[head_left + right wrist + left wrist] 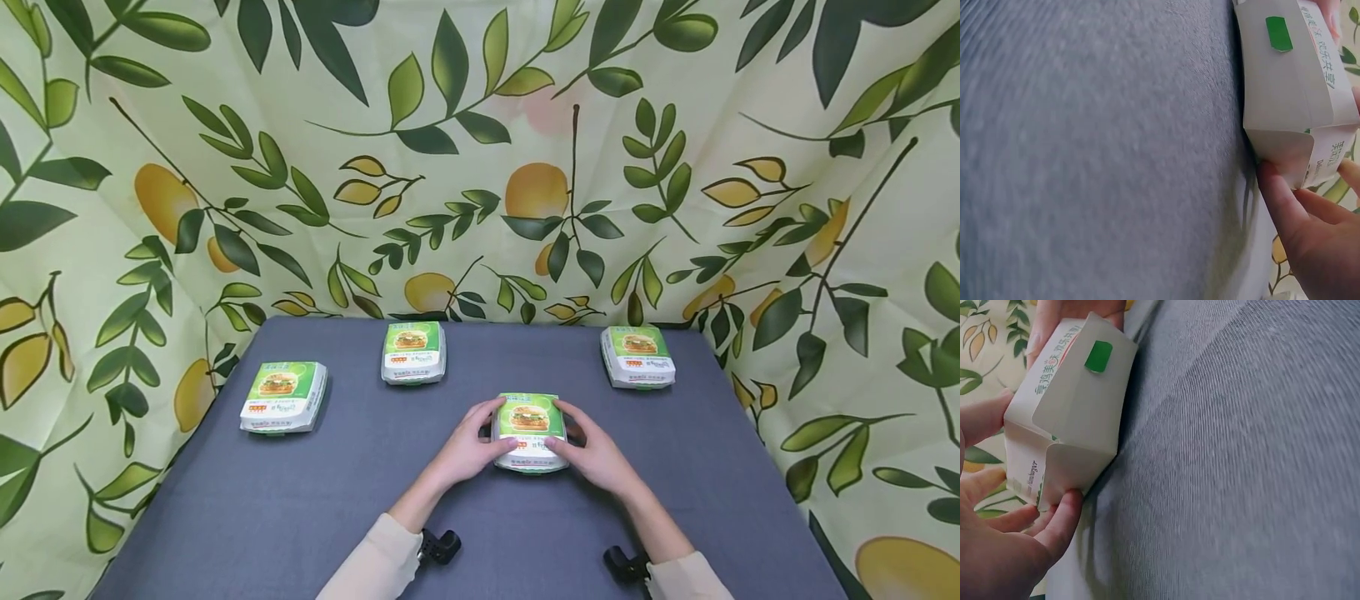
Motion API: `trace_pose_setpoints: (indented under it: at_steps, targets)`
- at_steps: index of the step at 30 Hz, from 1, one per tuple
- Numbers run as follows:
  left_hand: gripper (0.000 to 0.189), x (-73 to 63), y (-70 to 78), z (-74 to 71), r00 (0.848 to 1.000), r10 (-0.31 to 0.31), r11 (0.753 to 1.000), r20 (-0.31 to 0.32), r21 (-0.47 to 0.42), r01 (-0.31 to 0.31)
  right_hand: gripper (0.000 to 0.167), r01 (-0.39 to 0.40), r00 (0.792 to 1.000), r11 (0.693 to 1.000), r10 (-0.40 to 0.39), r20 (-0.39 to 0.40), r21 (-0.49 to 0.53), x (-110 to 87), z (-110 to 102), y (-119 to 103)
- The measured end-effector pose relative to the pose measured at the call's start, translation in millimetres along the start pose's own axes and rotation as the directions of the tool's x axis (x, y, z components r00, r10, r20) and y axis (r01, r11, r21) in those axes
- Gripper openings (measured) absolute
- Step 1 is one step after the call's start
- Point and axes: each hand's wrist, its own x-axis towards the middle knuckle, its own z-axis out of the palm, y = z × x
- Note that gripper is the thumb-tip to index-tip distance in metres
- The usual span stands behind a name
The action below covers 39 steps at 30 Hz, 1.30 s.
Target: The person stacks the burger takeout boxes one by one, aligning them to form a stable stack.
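Observation:
A green and white burger box [529,429] with a hamburger picture on its lid sits near the middle of the grey-blue table. My left hand [472,448] grips its left side, thumb on the lid's front part. On the opposite side my right hand [597,450] holds it the same way. In the left wrist view, the left fingertips [1071,500] press the white end wall of the box [1082,406], whose front shows a green tab. The right wrist view has the right fingers [1275,187] against the other end of the box [1285,87].
Three similar burger boxes stand farther out: one at the left [283,398], one at the back [413,353], one at the back right [638,357]. A leaf-and-fruit patterned cloth [465,167] hangs behind and beside the table [360,492].

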Motion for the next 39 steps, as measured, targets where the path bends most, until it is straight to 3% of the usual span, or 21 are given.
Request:
trace_pose_setpoints:
  at_steps: [7,23,30,39]
  targets:
    - [0.069,-9.2,-3.1,-11.2,1.0,0.0,1.0,-0.011,0.017,0.0,0.073,0.0,0.999,0.998,-0.002,0.032,0.065,4.0,13.1,-1.3]
    - [0.069,-31.9,-11.3,-32.2,0.999,-0.042,0.999,-0.022,-0.01,0.042,0.073,0.025,0.999,0.998,-0.027,0.046,0.054,5.7,39.0,-14.7]
    - [0.067,-37.4,-11.1,-34.7,0.999,-0.034,0.999,-0.037,-0.02,0.033,0.072,0.034,0.999,0.998,-0.036,0.033,0.053,3.1,44.8,-19.8]
    - [0.068,-40.3,-10.9,-36.3,0.999,-0.024,0.999,-0.029,0.036,0.025,0.073,0.02,1.0,0.999,-0.021,0.02,0.035,-1.2,47.6,-20.7]
